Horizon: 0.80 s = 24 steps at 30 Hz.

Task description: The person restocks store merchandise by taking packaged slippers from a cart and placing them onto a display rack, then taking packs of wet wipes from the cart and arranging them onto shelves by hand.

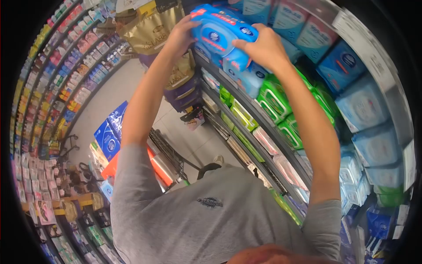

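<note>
Up at the shelf, both my hands grip a blue pack of wet wipes with a red strip along its top edge. My left hand is wrapped round its left end. The right end is held by my right hand, with the thumb pressed on the front face. Directly beneath the pack are more light-blue wipes packs, partly covered by it. Green wipes packs lie on the shelf below my right forearm.
A shopping cart with blue and orange packages stands at my left. Gold bags hang at the shelf end. Blue packs line the right shelves. Curved rows of small goods fill the far left, across the tiled aisle floor.
</note>
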Each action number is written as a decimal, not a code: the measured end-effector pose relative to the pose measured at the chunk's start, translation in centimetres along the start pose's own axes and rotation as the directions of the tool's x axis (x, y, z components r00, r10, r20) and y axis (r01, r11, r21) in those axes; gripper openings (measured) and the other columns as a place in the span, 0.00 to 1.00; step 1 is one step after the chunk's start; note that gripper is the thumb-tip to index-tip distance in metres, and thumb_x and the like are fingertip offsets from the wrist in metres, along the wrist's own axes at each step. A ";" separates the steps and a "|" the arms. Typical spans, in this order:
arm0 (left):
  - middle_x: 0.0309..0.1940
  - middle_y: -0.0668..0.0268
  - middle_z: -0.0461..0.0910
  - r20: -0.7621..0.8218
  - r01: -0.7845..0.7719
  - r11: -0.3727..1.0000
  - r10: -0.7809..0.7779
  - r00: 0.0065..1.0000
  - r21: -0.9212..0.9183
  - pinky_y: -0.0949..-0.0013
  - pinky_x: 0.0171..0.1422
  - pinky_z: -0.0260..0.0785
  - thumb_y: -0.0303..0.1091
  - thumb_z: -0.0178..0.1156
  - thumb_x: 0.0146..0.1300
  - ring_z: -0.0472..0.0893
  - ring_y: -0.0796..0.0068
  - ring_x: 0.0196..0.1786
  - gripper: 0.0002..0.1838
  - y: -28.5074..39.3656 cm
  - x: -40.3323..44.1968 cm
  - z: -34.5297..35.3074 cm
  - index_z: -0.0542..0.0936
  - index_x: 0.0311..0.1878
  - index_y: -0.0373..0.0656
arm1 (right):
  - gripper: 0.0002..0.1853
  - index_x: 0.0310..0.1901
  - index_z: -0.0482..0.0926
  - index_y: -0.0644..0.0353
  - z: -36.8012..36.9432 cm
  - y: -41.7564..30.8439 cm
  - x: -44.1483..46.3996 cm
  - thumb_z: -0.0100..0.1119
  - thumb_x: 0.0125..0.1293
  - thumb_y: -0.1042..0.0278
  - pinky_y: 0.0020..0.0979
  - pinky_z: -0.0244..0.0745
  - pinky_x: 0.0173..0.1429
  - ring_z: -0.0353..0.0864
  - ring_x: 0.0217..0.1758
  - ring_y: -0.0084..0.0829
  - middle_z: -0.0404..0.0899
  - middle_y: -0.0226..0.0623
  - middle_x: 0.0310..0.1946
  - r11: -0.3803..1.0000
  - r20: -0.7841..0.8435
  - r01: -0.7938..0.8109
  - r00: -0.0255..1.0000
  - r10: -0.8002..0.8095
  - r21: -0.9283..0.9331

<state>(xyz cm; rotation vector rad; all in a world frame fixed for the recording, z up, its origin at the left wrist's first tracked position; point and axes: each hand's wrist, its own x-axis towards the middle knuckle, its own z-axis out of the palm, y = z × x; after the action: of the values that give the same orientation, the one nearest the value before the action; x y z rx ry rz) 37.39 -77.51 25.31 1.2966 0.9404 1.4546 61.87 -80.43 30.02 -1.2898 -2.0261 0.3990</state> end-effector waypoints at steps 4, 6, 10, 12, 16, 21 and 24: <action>0.48 0.63 0.78 0.026 0.015 0.980 -0.010 1.000 -0.196 0.63 0.52 0.73 0.38 0.54 0.62 0.78 0.69 0.50 0.22 -4.2 7.2 -2.2 0.71 0.58 0.40 | 0.32 0.47 0.77 0.72 3.7 1.2 4.8 0.71 0.48 0.52 0.40 0.77 0.51 0.84 0.45 0.48 0.82 0.58 0.40 0.995 -0.011 -0.059 0.998 0.058 -0.075; 0.49 0.57 0.78 0.026 0.053 0.976 -0.048 0.998 -0.210 0.59 0.55 0.74 0.38 0.54 0.63 0.80 0.64 0.50 0.23 -5.1 9.2 -2.7 0.69 0.58 0.36 | 0.39 0.58 0.72 0.71 5.3 2.0 7.0 0.71 0.48 0.51 0.39 0.76 0.54 0.84 0.47 0.44 0.83 0.53 0.42 0.983 -0.022 -0.065 0.998 0.062 -0.171; 0.46 0.54 0.80 -0.171 0.029 0.975 -0.068 0.983 -0.221 0.61 0.52 0.75 0.38 0.57 0.64 0.81 0.64 0.47 0.21 -5.9 12.2 -2.4 0.72 0.54 0.32 | 0.38 0.60 0.70 0.70 8.1 2.2 9.8 0.70 0.51 0.54 0.40 0.75 0.57 0.83 0.49 0.47 0.81 0.57 0.46 0.979 -0.095 -0.047 0.995 0.028 -0.198; 0.46 0.54 0.80 -0.121 -0.021 0.977 -0.005 0.993 -0.212 0.62 0.51 0.75 0.38 0.58 0.63 0.81 0.64 0.47 0.20 -7.6 14.4 -3.6 0.74 0.53 0.32 | 0.38 0.58 0.70 0.70 9.4 2.6 10.5 0.72 0.49 0.54 0.42 0.75 0.57 0.80 0.51 0.54 0.78 0.61 0.47 0.964 -0.147 0.008 0.988 -0.048 -0.264; 0.46 0.54 0.81 -0.232 -0.082 0.995 0.094 0.968 0.063 0.62 0.53 0.74 0.39 0.63 0.59 0.82 0.64 0.47 0.27 -11.0 17.7 -4.8 0.73 0.58 0.31 | 0.37 0.53 0.70 0.74 11.2 3.9 11.2 0.74 0.49 0.56 0.46 0.77 0.52 0.80 0.47 0.59 0.76 0.68 0.45 0.966 -0.123 -0.019 0.992 -0.013 -0.259; 0.49 0.51 0.80 -0.310 -0.122 0.984 0.157 0.938 0.130 0.61 0.56 0.72 0.45 0.68 0.55 0.81 0.60 0.52 0.34 -10.6 15.5 -3.4 0.73 0.59 0.32 | 0.36 0.52 0.71 0.73 10.4 4.2 11.2 0.73 0.50 0.52 0.46 0.78 0.49 0.82 0.45 0.57 0.79 0.65 0.41 0.950 -0.048 0.030 0.998 -0.047 -0.311; 0.48 0.48 0.80 -0.471 -0.125 0.816 0.443 0.763 0.564 0.61 0.57 0.71 0.46 0.68 0.55 0.80 0.53 0.51 0.30 -9.1 12.7 -0.5 0.76 0.56 0.36 | 0.35 0.51 0.71 0.72 9.3 3.6 10.1 0.69 0.53 0.49 0.46 0.79 0.47 0.83 0.42 0.54 0.82 0.59 0.35 0.897 0.019 0.081 0.997 -0.081 -0.434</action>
<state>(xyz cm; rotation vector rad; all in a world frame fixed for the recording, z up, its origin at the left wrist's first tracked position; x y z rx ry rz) 38.29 -62.85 19.92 1.4328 1.6810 2.0153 55.11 -68.91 25.21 -1.4527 -2.2401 -0.1052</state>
